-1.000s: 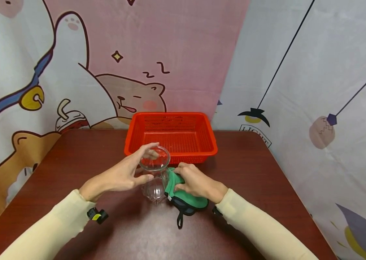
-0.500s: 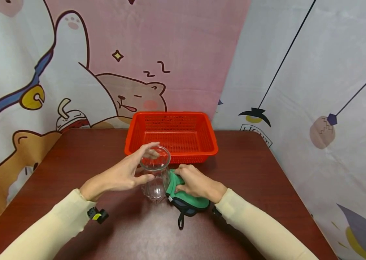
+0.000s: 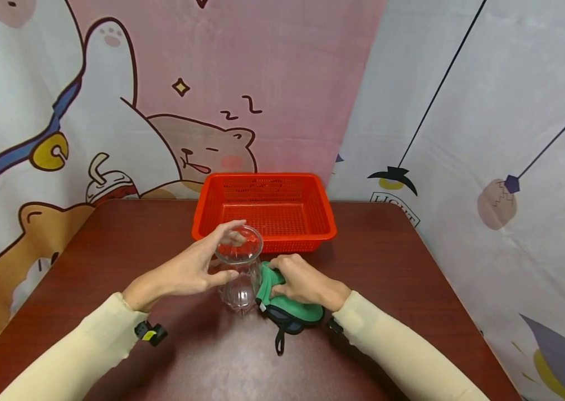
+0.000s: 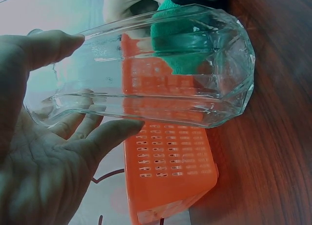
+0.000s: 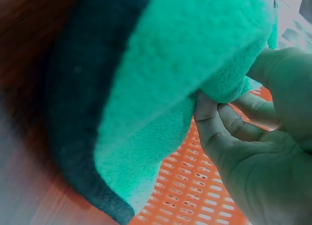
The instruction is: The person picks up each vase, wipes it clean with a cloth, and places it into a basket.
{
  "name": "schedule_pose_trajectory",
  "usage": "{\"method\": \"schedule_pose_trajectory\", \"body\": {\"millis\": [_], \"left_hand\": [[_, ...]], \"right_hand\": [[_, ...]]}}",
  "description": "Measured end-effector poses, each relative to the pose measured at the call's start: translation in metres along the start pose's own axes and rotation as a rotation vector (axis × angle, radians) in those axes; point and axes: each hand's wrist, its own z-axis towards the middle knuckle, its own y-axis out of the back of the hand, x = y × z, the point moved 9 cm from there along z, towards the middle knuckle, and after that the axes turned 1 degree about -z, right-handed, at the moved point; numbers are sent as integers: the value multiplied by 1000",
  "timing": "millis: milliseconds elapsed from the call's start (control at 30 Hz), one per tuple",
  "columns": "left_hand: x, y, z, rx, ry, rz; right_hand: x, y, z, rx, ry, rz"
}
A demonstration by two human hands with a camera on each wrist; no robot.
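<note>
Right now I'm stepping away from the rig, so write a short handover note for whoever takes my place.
Left hand grips the clear glass vase near its rim; it stands upright on the table.
Right hand grips the green cloth, bunched against the vase's side.
Red basket sits behind them, nothing visible inside.
Done: vase steadied, cloth in contact with it.
Left: likely finishing the wipe; the basket has received nothing yet.

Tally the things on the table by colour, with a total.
Clear: 1, the glass vase, gripped by the left hand
Green: 1, the cloth, pinched by the right hand
Red: 1, the basket
Total: 3
</note>
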Motion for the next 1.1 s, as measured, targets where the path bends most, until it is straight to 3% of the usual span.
{"method": "schedule_pose_trajectory", "body": {"millis": [1100], "left_hand": [[0,1,-1,2,-21,7]], "right_hand": [[8,25,-3,-105,2,74]]}}
